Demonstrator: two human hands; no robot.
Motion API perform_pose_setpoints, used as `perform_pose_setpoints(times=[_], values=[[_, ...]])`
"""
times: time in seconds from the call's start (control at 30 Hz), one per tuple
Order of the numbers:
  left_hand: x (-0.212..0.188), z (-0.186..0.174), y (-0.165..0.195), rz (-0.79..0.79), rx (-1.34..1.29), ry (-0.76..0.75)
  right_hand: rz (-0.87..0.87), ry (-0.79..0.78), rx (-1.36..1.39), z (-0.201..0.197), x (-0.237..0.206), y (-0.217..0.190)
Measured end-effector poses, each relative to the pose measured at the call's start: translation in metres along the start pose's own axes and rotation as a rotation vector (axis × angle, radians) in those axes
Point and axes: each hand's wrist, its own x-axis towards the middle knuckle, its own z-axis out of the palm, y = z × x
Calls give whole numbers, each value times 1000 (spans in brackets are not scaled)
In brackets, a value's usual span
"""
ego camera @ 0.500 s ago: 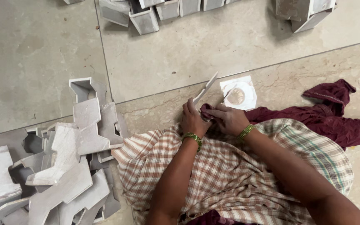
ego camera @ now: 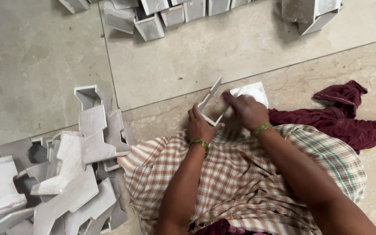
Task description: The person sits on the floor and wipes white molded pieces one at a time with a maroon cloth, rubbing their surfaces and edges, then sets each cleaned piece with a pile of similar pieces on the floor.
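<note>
- While sitting on the tiled floor (ego camera: 44,65), a person is working over a lap covered by a checked cloth (ego camera: 240,174).
- Left hand (ego camera: 202,125): fingers are curling closed around the lower end of a folded white card piece (ego camera: 212,102), which is standing tilted just above the lap's front edge.
- Right hand (ego camera: 246,111): fingers are bending down over the card piece's right side and over a white sheet (ego camera: 257,90) lying on the floor; whether it is gripping either one cannot be told.
- Green bangles (ego camera: 262,129): one is sitting on each wrist.
- Maroon cloth (ego camera: 349,117): it is lying crumpled on the floor, just right of the lap.
- Heap of flat and folded white card shapes (ego camera: 75,174): it is lying at the person's left, touching the checked cloth's edge.
- Row of assembled white boxes (ego camera: 153,19): it is standing along the far edge of view, well apart from both hands.
</note>
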Motion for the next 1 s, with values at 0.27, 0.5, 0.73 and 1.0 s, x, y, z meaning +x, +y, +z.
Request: perform_pose_setpoints(times=[0.27,0.5,0.73,1.0], values=[[6,8,-13,-61,-418,0,198,253,257,-5,6,24],[7,12,-22,-56,-542,-59,241,-166,14,30,13,5],[11,18,-29,-54,-542,-27,578,-196,126,16,25,34],[9,15,-27,-92,-630,-65,175,-105,-15,33,18,9]])
